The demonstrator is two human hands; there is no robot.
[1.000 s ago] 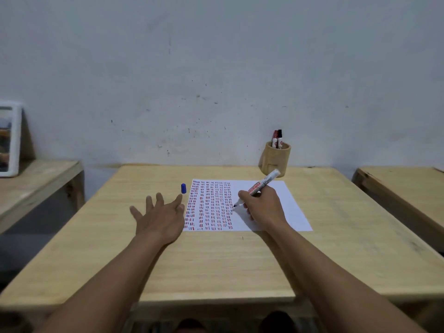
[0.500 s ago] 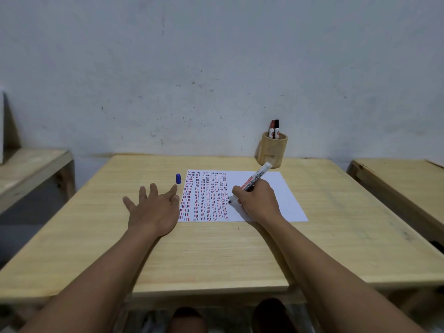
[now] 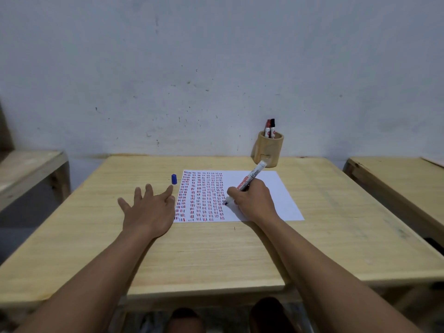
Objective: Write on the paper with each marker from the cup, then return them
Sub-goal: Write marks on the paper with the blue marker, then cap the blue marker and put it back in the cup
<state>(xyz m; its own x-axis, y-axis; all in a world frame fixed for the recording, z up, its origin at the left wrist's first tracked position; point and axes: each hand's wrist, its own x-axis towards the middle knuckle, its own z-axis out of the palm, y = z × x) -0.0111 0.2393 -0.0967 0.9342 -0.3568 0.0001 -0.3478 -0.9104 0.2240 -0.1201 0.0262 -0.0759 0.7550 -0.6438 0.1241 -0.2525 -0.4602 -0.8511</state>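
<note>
Table (image 3: 216,255) and paper (image 3: 276,188) look as before. Your left hand (image 3: 149,212) still lies flat and spread beside the paper, near the blue cap (image 3: 174,179). Your right hand (image 3: 252,203) keeps holding the marker (image 3: 249,180), whose tip now touches lower down the sheet. Cup (image 3: 270,150) holds two markers.

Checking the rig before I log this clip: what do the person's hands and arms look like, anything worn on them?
Both arms are bare from hand to the frame's lower edge: no sleeves in view. The left hand and right hand show no gloves, rings, watch or wristband, and no cables, straps or markers are attached. Nails look short and unpainted.
</note>
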